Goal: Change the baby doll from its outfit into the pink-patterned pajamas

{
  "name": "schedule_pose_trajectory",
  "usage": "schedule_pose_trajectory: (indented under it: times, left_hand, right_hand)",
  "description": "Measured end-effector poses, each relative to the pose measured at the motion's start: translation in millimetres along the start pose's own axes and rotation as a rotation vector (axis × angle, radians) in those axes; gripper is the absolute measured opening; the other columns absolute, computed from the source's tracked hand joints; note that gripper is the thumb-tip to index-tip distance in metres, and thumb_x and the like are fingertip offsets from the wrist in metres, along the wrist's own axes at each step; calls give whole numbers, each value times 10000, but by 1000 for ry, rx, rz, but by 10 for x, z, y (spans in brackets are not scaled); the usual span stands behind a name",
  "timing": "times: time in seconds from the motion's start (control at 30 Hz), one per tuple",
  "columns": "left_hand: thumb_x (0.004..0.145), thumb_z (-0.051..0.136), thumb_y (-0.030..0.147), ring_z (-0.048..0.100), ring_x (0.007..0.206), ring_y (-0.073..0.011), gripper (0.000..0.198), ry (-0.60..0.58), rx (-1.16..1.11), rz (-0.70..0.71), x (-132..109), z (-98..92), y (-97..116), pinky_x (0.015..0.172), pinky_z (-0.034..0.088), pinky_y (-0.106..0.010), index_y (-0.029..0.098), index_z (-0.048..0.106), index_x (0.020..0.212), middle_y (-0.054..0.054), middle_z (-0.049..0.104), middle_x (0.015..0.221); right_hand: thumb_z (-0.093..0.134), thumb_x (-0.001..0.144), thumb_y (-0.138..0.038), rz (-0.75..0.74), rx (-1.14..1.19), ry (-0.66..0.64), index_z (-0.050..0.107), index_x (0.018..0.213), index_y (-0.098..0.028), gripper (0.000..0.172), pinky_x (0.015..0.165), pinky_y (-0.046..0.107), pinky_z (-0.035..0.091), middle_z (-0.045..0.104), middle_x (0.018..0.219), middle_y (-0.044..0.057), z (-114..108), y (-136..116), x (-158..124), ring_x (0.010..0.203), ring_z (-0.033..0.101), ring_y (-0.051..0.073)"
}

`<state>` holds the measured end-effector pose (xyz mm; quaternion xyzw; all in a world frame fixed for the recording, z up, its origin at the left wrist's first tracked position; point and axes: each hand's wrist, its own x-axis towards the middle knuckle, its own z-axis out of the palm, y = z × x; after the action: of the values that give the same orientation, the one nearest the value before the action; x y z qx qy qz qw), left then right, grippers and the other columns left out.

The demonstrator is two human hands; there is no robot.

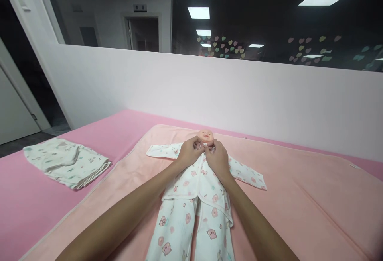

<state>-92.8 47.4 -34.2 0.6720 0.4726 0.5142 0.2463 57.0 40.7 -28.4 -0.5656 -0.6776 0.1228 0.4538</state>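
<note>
A baby doll (206,135) lies on its back, its head away from me. It wears a white printed baby jacket (191,179) with both sleeves spread out to the sides, and matching trousers (176,229) below. At the collar, just under the doll's chin, my left hand (190,150) pinches the jacket's neck edge. My right hand (217,156) pinches the same edge from the other side, and the fingertips of both hands nearly meet. Whatever fastening lies between the fingers is hidden. The jacket's front edges meet along the middle and part slightly at the hem.
A peach mat (299,197) lies under the doll on a pink padded surface (119,123). To the left rests a folded white printed cloth (67,161). A white wall (239,93) with a dark window (269,22) above it stands behind.
</note>
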Motion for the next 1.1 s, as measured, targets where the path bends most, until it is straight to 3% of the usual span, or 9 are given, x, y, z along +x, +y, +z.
schedule_pose_trajectory:
  times: [0.4, 0.53, 0.63, 0.7, 0.8, 0.87, 0.97, 1.03, 1.1]
  left_hand:
    - [879, 624, 336, 529, 674, -129, 147, -41, -19, -27, 5, 20, -63, 647, 375, -253, 193, 638, 906, 35, 588, 753]
    - [968, 522, 371, 565, 720, -148, 195, -45, -11, -22, 42, 48, -85, 688, 410, -267, 194, 602, 987, 13, 620, 811]
    - [989, 492, 363, 578, 740, -160, 210, -62, 2, -10, 3, 2, -11, 709, 432, -284, 197, 585, 1077, -1, 623, 855]
    - [987, 497, 357, 588, 793, -182, 234, -62, 25, -3, -149, -123, 97, 741, 444, -309, 195, 576, 1134, -31, 634, 927]
    - [982, 521, 379, 590, 996, -246, 291, -108, 133, 77, -617, -488, 319, 863, 452, -371, 211, 564, 1215, -90, 638, 1096]
    - [986, 534, 422, 575, 1072, -265, 302, -232, 200, 153, -1010, -789, 473, 939, 449, -400, 245, 567, 1229, -100, 626, 1179]
    - [933, 629, 467, 576, 1033, -269, 360, -414, 260, 125, -1466, -1101, 638, 887, 467, -395, 285, 556, 1234, -81, 626, 1162]
    - [898, 660, 468, 571, 1026, -276, 370, -441, 305, 103, -1579, -1110, 674, 843, 466, -388, 272, 546, 1190, -79, 631, 1130]
    - [866, 663, 460, 568, 976, -283, 331, -414, 390, 95, -1545, -964, 663, 773, 446, -380, 243, 531, 1078, -80, 638, 1046]
  right_hand:
    - [513, 947, -326, -34, -28, 25, 576, 870, -160, 193, 757, 257, 356, 620, 911, 41, 25, 9, -48, 850, 548, 163]
    - [523, 944, -329, -45, -45, 70, 550, 1041, -157, 200, 778, 272, 375, 619, 1007, 61, 50, -20, -42, 915, 562, 185]
    - [504, 956, -312, -137, -112, 137, 524, 1156, -141, 264, 892, 324, 392, 596, 1139, 113, -9, -155, -135, 1054, 538, 233]
    - [482, 975, -291, -273, -181, 134, 534, 1164, -145, 245, 958, 363, 392, 585, 1168, 123, -155, -276, -333, 1097, 524, 247]
    - [496, 999, -302, -431, -185, -79, 549, 1171, -190, 213, 941, 351, 438, 588, 1158, 98, -549, -398, -850, 1080, 550, 226]
    - [547, 988, -335, -395, -155, -249, 545, 1194, -226, 233, 871, 324, 475, 590, 1147, 84, -849, -405, -1233, 1041, 571, 212]
    - [593, 965, -359, -278, -154, -387, 523, 1196, -241, 269, 828, 316, 490, 580, 1173, 80, -1133, -343, -1602, 1023, 576, 206]
    - [606, 945, -352, -233, -195, -394, 521, 1153, -226, 258, 807, 314, 471, 581, 1147, 76, -1132, -316, -1646, 997, 567, 208]
    - [614, 916, -310, -245, -264, -363, 524, 1076, -200, 214, 781, 308, 430, 587, 1068, 69, -997, -337, -1573, 941, 549, 210]
